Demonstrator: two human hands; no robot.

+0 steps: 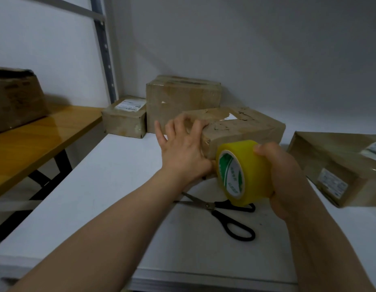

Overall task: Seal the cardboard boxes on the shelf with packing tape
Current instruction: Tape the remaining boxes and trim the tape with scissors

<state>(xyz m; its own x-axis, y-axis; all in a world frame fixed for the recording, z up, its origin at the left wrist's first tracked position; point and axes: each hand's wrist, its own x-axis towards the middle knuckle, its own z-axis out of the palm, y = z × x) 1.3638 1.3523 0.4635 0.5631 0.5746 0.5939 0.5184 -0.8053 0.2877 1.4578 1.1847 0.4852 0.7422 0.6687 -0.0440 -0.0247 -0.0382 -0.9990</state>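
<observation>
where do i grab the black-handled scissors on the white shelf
By the near handle loop of the black-handled steel scissors, from above: they lie flat, blades open pointing left, and the far loop is partly hidden by the yellow tape roll.

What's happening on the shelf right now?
The left hand holds the near end of a worn cardboard box on the white shelf, fingers curled over its top edge. The right hand grips a yellow packing tape roll right in front of that box. Black-handled scissors lie untouched on the shelf below the roll. A larger box stands just behind it.
</observation>
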